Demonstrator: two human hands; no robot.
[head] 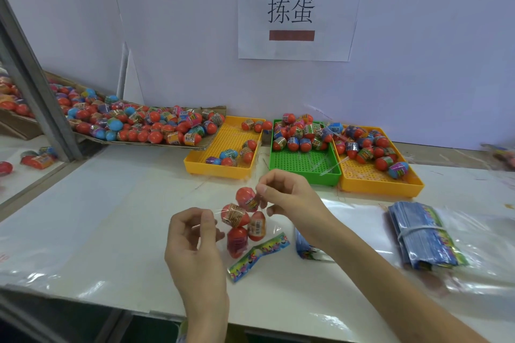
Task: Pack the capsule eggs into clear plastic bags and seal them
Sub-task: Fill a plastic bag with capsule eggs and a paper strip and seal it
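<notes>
While my left hand (pixel 192 234) pinches one edge of the clear plastic bag (pixel 245 227) between thumb and forefinger, my right hand (pixel 287 198) pinches the opposite edge near the top, so the bag hangs stretched between them just above the counter (pixel 111 217). Four capsule eggs (pixel 242 217) sit inside it, red with printed bands, bunched together. The bag's colourful header strip (pixel 257 257) trails down onto the counter below my hands. Beyond them stand three perforated trays side by side: a yellow tray (pixel 220 147) with a few eggs, a green tray (pixel 303 161) with eggs heaped at its far end, and another yellow tray (pixel 370 172) to the right, also holding eggs. A cardboard flat (pixel 195 145) at the far left is piled with many more. A banded stack of bags (pixel 423 234) lies at my right.
</notes>
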